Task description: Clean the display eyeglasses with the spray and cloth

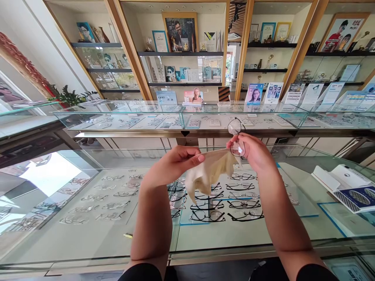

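Note:
My left hand [185, 158] pinches one edge of a cream cleaning cloth [209, 169], which hangs in loose folds. From there the cloth stretches across to my right hand [250, 147]. A pair of thin dark-framed eyeglasses [235, 126] is held in my right hand, turned on end so that one lens sits above my fingers and the other below. The cloth's far end meets the lower lens; whether my right fingers also grip the cloth is hidden. Both hands are raised over the glass display counter [152, 238].
Rows of eyeglasses [208, 216] lie inside the counter under glass. At right stands an open white and blue box [348, 185]. A second glass showcase [131, 121] runs across behind, with upright leaflets [254, 94] on top. A potted plant [68, 95] is at left.

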{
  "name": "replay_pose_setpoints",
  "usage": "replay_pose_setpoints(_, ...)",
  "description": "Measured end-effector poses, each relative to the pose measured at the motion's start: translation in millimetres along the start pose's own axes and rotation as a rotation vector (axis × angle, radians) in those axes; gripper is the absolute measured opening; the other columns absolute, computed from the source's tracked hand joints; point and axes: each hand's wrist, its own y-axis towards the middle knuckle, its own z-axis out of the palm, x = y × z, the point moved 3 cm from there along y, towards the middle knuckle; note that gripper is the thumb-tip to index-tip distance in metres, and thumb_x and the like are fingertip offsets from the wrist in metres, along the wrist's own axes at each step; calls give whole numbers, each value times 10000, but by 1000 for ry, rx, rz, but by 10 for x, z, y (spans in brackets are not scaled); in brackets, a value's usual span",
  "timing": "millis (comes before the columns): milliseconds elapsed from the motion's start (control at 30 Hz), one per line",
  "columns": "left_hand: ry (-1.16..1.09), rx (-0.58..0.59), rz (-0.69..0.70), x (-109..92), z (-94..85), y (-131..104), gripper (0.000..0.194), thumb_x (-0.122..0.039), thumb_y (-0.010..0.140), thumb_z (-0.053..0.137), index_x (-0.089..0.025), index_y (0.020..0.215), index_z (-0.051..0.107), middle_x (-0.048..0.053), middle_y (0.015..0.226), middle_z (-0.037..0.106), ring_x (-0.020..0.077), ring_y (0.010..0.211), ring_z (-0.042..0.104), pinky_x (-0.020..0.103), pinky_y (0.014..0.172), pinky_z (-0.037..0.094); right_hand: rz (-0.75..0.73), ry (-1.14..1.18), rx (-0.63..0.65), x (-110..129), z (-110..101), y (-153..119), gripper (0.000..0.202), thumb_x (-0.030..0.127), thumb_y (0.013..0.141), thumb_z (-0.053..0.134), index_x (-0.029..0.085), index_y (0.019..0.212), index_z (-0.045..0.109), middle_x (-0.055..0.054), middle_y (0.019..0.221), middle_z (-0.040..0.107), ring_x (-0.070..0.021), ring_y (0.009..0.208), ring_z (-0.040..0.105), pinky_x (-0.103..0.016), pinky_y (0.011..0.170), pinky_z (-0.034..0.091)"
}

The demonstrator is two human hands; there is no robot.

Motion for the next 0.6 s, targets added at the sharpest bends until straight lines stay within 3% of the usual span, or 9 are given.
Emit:
replay_pose_setpoints(267,-126,-22,17,47,57,83,473,-578,1041,751,-203,777,639,-11,710,529,125,657,462,275,595,409,79,-31,91,-178,86,106,273,506,858,829,234,833,825,-65,941,799,-226,954,724,-354,806,669)
replay_pose_setpoints(467,-67,-144,0,81,35,78,432,-581,1060,709,-214,833,718,20,756,597,150,678,517,294,615,438,67,-32,136,-132,140,14,271,518,895,841,248,867,846,-61,964,818,-221,979,753,-340,807,667)
replay_pose_setpoints(533,-19,-207,31,87,-8,64,404,-556,1058,715,-223,831,733,43,822,636,169,746,570,300,665,494,56,-38,198,-79,195,-68,253,503,923,838,255,874,853,-53,961,823,-212,957,765,-351,858,665)
replay_pose_setpoints(600,35,-260,92,79,-51,49,355,-521,1033,755,-228,831,764,99,1013,728,214,941,669,321,789,568,51,-57,283,-36,262,-143,258,499,949,824,256,869,860,-46,946,824,-206,925,766,-370,916,659)
